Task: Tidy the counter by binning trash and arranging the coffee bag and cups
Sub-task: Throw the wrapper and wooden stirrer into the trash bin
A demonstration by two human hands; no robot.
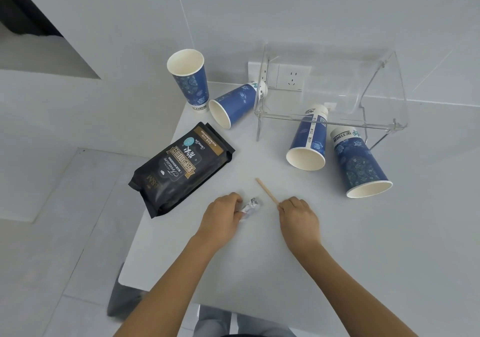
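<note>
My left hand is closed on a crumpled silvery wrapper lying on the white counter. My right hand pinches the near end of a wooden stir stick that points away to the left. A black coffee bag lies flat to the left of my hands, near the counter's left edge. One blue paper cup stands upright at the back left. Three more blue cups lie on their sides: one beside the upright cup, two at the right.
A clear acrylic rack stands at the back against the wall, with wall sockets behind it. The counter ends at the left, with grey floor tiles below. A dark object sits on the floor by the counter's near left corner.
</note>
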